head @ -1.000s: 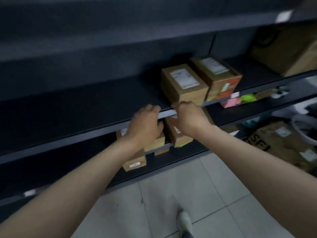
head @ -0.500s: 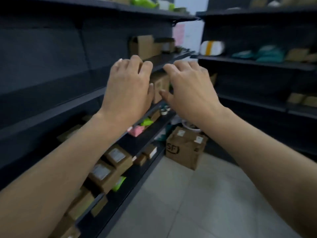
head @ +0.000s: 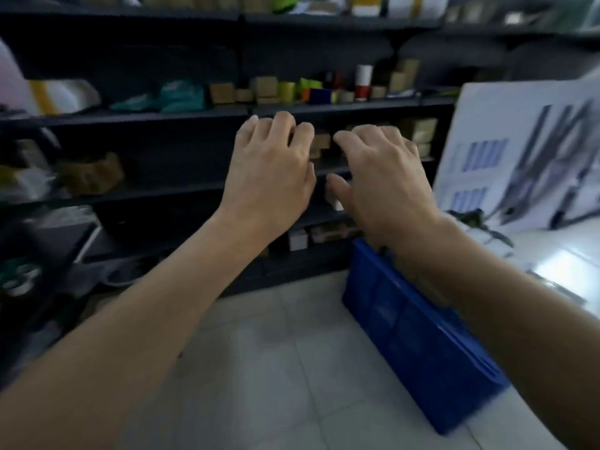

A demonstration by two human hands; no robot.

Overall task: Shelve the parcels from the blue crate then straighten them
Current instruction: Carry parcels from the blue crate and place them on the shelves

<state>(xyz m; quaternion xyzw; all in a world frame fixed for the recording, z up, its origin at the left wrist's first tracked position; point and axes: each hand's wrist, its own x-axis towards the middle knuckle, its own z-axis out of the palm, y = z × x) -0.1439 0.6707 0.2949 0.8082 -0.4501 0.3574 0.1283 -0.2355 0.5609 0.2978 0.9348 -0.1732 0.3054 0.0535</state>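
Both of my arms reach forward in mid air. My left hand (head: 271,170) and my right hand (head: 380,180) float side by side, palms down, fingers loosely bent, holding nothing. The blue crate (head: 415,336) stands on the tiled floor at the lower right, under my right forearm, which hides its inside. Dark shelves (head: 181,116) run across the view behind my hands. Small brown parcels (head: 418,131) sit on a middle shelf at the right, partly hidden by my fingers.
The upper shelf carries small boxes, a red and white can (head: 363,82) and teal bags (head: 175,97). A white board with drawings (head: 526,151) leans at the right. Bags and dark clutter fill the left. Pale floor tiles (head: 276,362) lie between my arms.
The view has swung away from the left shelving, where my hands were at the shelved parcels, to another shelf wall with the blue crate. Both hands stay raised and hold nothing.
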